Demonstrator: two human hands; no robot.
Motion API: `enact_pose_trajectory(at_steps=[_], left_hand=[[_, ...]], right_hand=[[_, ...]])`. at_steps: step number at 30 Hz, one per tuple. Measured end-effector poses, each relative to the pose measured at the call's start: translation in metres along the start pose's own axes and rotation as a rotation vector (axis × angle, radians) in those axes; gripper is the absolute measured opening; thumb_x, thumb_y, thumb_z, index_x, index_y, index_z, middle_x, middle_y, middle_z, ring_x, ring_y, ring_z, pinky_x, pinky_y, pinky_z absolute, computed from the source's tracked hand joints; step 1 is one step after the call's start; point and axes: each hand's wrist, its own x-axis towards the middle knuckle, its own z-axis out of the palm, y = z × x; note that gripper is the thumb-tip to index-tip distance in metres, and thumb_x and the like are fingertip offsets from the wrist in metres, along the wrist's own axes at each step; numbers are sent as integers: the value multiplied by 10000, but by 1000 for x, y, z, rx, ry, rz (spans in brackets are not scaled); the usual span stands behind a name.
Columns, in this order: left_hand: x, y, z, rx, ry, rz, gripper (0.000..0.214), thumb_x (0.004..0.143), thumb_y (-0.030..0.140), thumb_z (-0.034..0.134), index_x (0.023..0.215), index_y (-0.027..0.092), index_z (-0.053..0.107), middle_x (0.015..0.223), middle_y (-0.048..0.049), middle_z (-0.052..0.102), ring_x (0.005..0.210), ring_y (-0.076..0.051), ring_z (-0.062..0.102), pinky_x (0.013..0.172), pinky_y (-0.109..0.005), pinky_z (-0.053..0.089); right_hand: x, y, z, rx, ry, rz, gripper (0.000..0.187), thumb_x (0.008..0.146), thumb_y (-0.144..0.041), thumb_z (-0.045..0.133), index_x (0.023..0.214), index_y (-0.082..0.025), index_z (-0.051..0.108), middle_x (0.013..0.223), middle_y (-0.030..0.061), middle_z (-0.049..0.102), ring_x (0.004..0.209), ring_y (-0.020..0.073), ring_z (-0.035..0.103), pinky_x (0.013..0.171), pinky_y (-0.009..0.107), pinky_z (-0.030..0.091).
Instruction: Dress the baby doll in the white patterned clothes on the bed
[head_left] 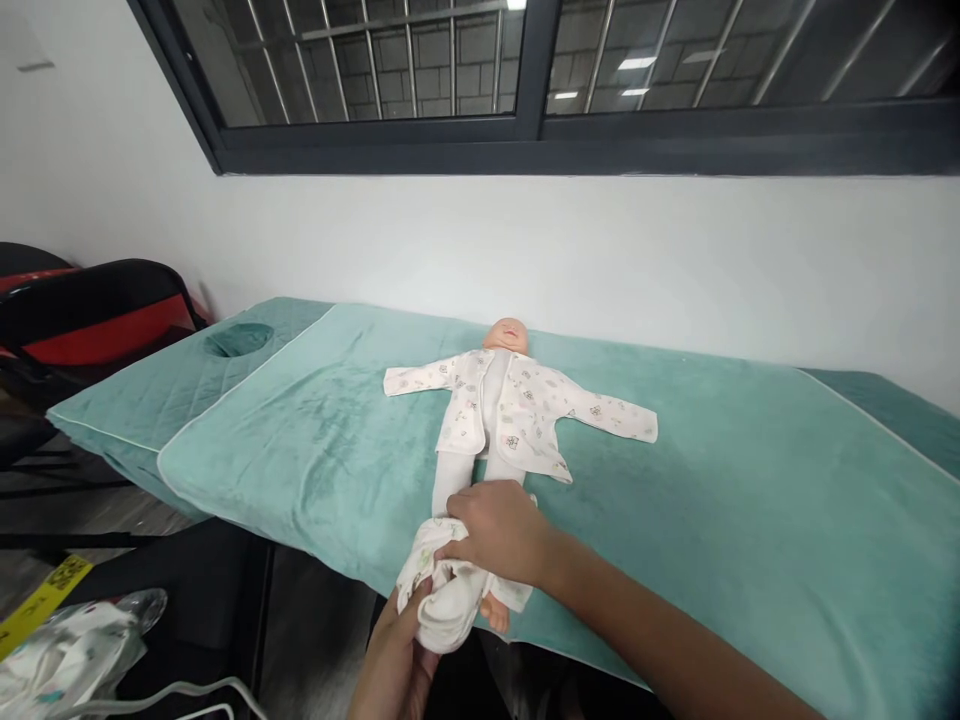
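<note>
A baby doll (497,385) lies on its back on the green-covered bed, its head toward the wall. It wears a white printed jacket (529,410), unfastened at the front with both sleeves spread wide. White printed baby pants (450,615) are bunched around the lower legs. One bare doll foot (495,612) sticks out at a pant cuff; the other foot is hidden in the bunched cloth. From below, my left hand (409,640) grips the gathered pants, thumb on top. My right hand (501,530) reaches across the doll's shins, its fingers closed on the upper edge of the pants.
The green bed (735,500) runs along a white wall beneath a barred window (375,70). At its left end is a face hole (240,340). Black-and-red chairs (105,320) stand at left. A dark seat (202,590) holds a plastic bag (75,650), with a white cable (187,688) nearby.
</note>
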Motion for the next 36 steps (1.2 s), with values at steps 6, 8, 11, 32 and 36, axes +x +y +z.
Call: enact_pose_trajectory(at_steps=[6, 8, 11, 32, 36], left_hand=[[-6, 20, 2, 64, 49, 27, 427, 664, 482, 742, 1062, 328, 716, 992, -58, 739, 964, -356, 676, 761, -441, 556], [0, 31, 0, 129, 41, 68, 412, 687, 442, 734, 1065, 278, 709, 944, -63, 736, 925, -331, 673, 767, -423, 540], [22, 58, -5, 311, 10, 180, 337, 718, 383, 719, 1003, 205, 700, 890, -48, 717, 861, -254, 650, 761, -338, 507], [99, 132, 31, 733, -39, 566, 282, 776, 340, 660, 1019, 204, 613, 1074, -56, 585, 994, -207, 561, 848, -300, 445], [105, 134, 60, 1137, -89, 745, 429, 742, 294, 706, 1145, 225, 575, 1254, -98, 504, 1158, -265, 483, 970, -376, 406]], right_hand=[[-6, 5, -10, 319, 50, 72, 490, 813, -672, 575, 735, -189, 612, 727, -4, 643, 665, 142, 549, 578, 270, 288], [-9, 8, -16, 482, 40, 105, 431, 816, -629, 601, 795, -201, 643, 787, -8, 670, 708, 150, 573, 619, 266, 339], [-13, 11, -23, 677, 35, 135, 331, 805, -545, 656, 897, -227, 674, 879, -14, 696, 790, 174, 609, 679, 269, 395], [-26, 25, -31, 276, 567, 227, 210, 936, -420, 519, 875, -221, 540, 921, 31, 606, 850, 181, 556, 754, 313, 399], [-12, 26, -26, 51, 682, 424, 220, 901, -377, 565, 1035, -209, 518, 1069, 94, 574, 967, 249, 547, 769, 345, 423]])
